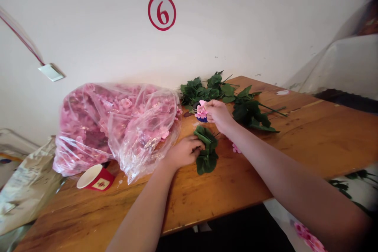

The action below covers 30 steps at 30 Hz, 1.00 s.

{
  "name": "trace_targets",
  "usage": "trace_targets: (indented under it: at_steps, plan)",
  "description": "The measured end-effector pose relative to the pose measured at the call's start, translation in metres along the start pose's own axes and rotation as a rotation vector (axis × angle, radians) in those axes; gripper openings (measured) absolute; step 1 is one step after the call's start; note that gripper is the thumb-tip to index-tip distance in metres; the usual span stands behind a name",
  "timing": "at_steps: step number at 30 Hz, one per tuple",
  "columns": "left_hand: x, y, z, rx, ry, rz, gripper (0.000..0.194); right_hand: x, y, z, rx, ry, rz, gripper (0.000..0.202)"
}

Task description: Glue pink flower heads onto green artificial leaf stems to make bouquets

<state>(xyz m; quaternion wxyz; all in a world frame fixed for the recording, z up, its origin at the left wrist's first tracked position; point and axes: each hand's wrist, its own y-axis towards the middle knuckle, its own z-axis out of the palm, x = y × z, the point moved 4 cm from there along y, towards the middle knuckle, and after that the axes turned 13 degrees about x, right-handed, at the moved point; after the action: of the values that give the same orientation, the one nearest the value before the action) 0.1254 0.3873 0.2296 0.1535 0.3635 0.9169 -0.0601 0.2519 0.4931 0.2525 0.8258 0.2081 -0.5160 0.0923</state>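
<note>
My left hand (185, 152) is closed on a green artificial leaf stem (207, 161) whose rounded leaves hang beside the fingers. Farther back, my right hand (217, 113) pinches a pink artificial flower (201, 109). That flower is over a small blue round object (202, 119), mostly hidden, so I cannot tell its kind or whether the two touch. Close by on the left, a clear plastic bag (132, 161) bulges with many pink flowers. More pink petals (235, 148) show on the table, partly behind my right forearm.
Green leaf stems (251, 112) lie in piles on the wooden table (307, 138) toward the wall. A red paper cup (104, 179) is tipped at the front left. Beyond the table's left edge stands a pale sack (28, 189). Pink flowers (308, 236) show below the right front edge.
</note>
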Motion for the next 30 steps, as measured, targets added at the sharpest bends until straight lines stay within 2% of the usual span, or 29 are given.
trace_targets:
  at_steps: [6,15,19,23,30]
  plan:
    - [-0.009,-0.003,-0.003,0.018,0.016,-0.052,0.031,0.002,0.001,-0.001,0.028,0.008,-0.019,0.033]
    - [-0.024,-0.009,-0.011,0.067,0.222,-0.276,0.032,0.005,0.001,-0.001,0.018,0.005,-0.016,0.035]
    - [-0.021,-0.008,-0.011,0.072,0.290,-0.381,0.031,0.004,0.002,-0.002,0.008,0.003,-0.001,0.034]
    - [-0.015,-0.006,-0.009,0.083,0.270,-0.403,0.032,0.004,0.003,-0.002,0.020,0.007,-0.010,0.034]
    - [-0.001,0.002,-0.001,-0.061,0.265,-0.502,0.031,0.003,0.002,-0.001,0.018,-0.007,0.002,0.033]
